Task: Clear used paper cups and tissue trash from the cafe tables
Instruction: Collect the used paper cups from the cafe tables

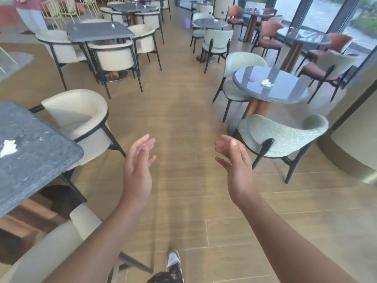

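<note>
The person stands in the aisle with both arms stretched forward over the wooden floor [183,111]. The left hand [137,166] and the right hand [234,162] face each other, well apart, fingers loose and spread, with nothing in either one.

At the left edge stands the near square counter [40,160], dark and speckled, with a crumpled white tissue [8,147] lying flat on it. A cream chair [81,119] is drawn up to its far corner.

Ahead on the right is a glossy round counter [285,92]. A second tissue wad [267,82] lies near its middle, and a small purple scrap [252,79] sits just beside that. A green chair [281,137] stands between this counter and the right hand.

Further back by the window, a window counter [306,39] carries a reddish cup [291,29] upright near its rim. It is too far off to see whether anything is in it. Across the aisle, the far square counter [98,32] has a small white scrap [113,26] on it.

One shoe [173,262] shows on the floor below the arms.
</note>
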